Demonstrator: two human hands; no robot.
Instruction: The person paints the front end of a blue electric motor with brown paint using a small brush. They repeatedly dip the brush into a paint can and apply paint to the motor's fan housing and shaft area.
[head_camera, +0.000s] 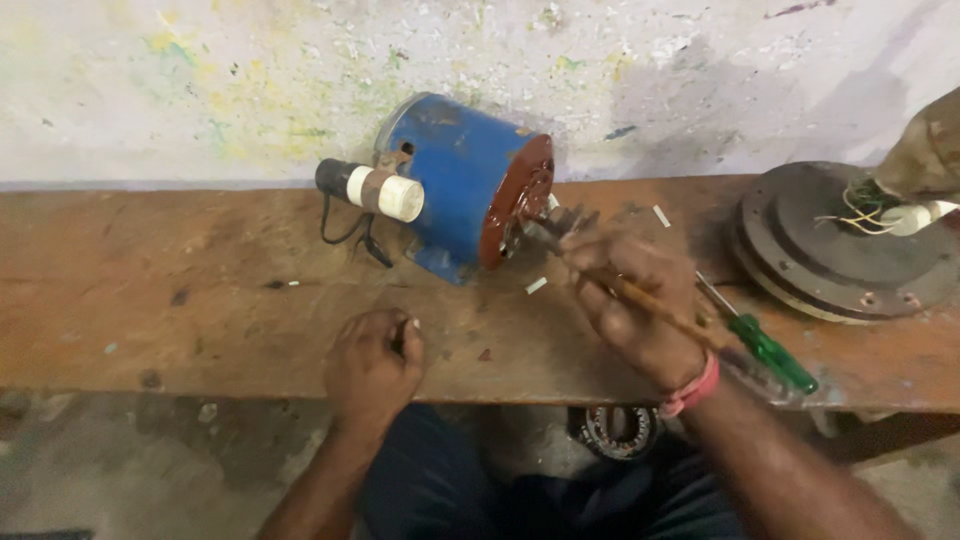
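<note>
Nearest the viewer, a ring-shaped bearing (622, 430) lies below the front edge of the wooden worktop (180, 310); on that edge rests the left hand (373, 370), its fingers clenched into a fist, contents not discernible; the right hand (632, 300), a pink band at the wrist, has its fingers grasping a thin wooden-handled tool (650, 305), tip directed at the shaft end of the motor; a green-handled screwdriver (765, 350) lies just beside that wrist; farther back, the blue motor (460, 185) lies on its side against the paint-flecked wall (200, 80); a round metal cover (830, 245) sits at far right.
</note>
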